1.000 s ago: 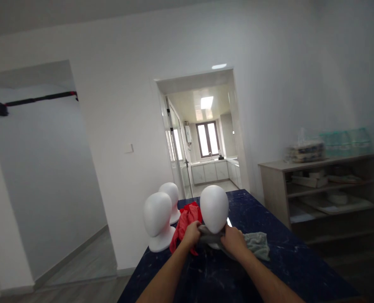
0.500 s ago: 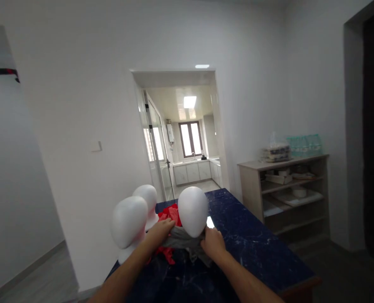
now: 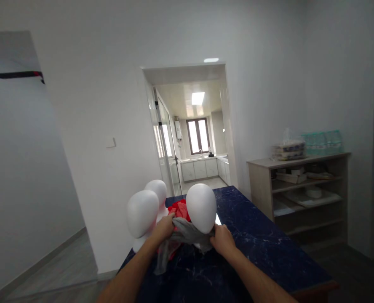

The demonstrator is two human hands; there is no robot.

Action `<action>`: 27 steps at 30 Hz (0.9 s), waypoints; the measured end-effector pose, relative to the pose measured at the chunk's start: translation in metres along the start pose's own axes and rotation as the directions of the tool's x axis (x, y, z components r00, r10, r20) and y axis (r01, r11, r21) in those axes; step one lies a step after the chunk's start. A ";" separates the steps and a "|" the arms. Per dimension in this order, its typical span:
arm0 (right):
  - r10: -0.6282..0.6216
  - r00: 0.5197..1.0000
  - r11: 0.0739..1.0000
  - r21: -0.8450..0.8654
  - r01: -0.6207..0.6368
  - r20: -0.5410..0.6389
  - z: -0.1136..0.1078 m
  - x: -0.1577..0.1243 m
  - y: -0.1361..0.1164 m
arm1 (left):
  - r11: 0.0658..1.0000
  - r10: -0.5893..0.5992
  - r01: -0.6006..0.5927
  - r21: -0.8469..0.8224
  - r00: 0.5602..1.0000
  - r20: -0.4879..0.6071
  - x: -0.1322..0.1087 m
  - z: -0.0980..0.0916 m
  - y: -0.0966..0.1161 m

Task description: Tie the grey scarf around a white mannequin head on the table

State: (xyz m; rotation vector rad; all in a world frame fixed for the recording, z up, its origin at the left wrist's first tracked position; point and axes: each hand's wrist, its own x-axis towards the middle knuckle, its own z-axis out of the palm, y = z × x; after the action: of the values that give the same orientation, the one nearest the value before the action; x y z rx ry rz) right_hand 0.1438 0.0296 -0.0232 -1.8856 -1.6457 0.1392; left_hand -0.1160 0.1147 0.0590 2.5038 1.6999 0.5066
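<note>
A white mannequin head (image 3: 201,207) stands upright on the dark blue marbled table (image 3: 256,235). Gray cloth (image 3: 190,233) is stretched across below its chin, its kind unclear. My left hand (image 3: 165,226) is closed on the cloth's left side, with a loose end hanging beneath. At the cloth's right side, close to the head's lower edge, my right hand (image 3: 222,239) is closed on it too. Behind the cloth lies a heap of red fabric (image 3: 180,209). Two more white mannequin heads, a nearer one (image 3: 142,213) and a farther one (image 3: 157,191), stand on the left.
A small white flat thing (image 3: 217,219) lies behind my right hand. On the right stands an open shelf unit (image 3: 259,181) with a wrapped bundle (image 3: 288,150) and a pack of bottles (image 3: 322,142) on top. A doorway beyond the table shows a kitchen.
The view has swung left, so everything sits farther right. My left hand has raised its side of the gray cloth a little, and a loose end now hangs down on the left.
</note>
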 end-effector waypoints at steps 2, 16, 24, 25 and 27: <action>-0.002 1.000 1.000 0.017 0.002 0.000 0.001 0.001 0.001 | 0.994 0.052 -0.052 0.096 0.999 -0.004 -0.002 -0.016 -0.012; -0.043 0.999 0.996 0.076 0.041 0.020 0.003 0.001 0.007 | 0.973 0.145 -0.123 -0.194 0.984 0.103 -0.077 -0.077 -0.034; -0.033 0.999 0.996 0.086 0.032 0.013 0.003 -0.002 0.003 | 0.599 0.043 0.092 -0.796 0.988 0.147 -0.098 -0.085 -0.028; -0.029 1.000 0.996 0.088 0.028 0.010 0.003 -0.002 0.001 | 0.471 0.015 0.128 -0.873 0.988 0.153 -0.096 -0.079 -0.031; -0.023 1.000 0.996 0.092 0.023 0.003 0.002 -0.004 -0.001 | 0.264 -0.051 0.212 -0.941 0.977 0.206 -0.089 -0.067 -0.040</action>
State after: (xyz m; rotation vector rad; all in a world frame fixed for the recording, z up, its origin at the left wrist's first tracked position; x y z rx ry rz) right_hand 0.1411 0.0272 -0.0255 -1.7983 -1.6354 0.2060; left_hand -0.2016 0.0401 0.0917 1.3826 0.9496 0.9529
